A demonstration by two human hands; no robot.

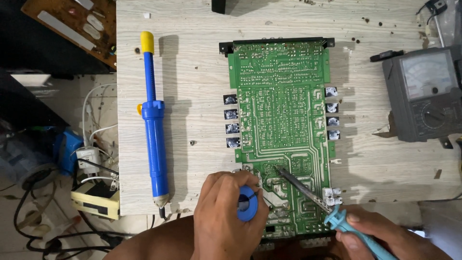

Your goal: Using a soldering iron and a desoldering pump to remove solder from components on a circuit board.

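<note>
Two bare hands work at the near edge of a pale wooden table (192, 72). The left hand (226, 216) is curled, fingers pressed around a small blue spool (248, 203) of solder, from which a thin wire runs toward the board. The right hand (380, 238) enters from the lower right, its fingers pinching the light blue handle of a soldering iron (313, 197); the shaft slants up and left, and its tip touches the lower middle of the board.

Left of the hands, a blue desoldering pump (155, 125) with a yellow cap lies lengthwise on the table, tip toward the near edge. Beyond the table's left edge sits a tangle of cables and a white plug.

The green circuit board (281, 115) lies flat at the table's centre, solder side up, showing dense pale traces and joints; black squares with shiny faces line its left and right edges. At far right rests a grey analogue multimeter (423, 94), well apart from the board.
</note>
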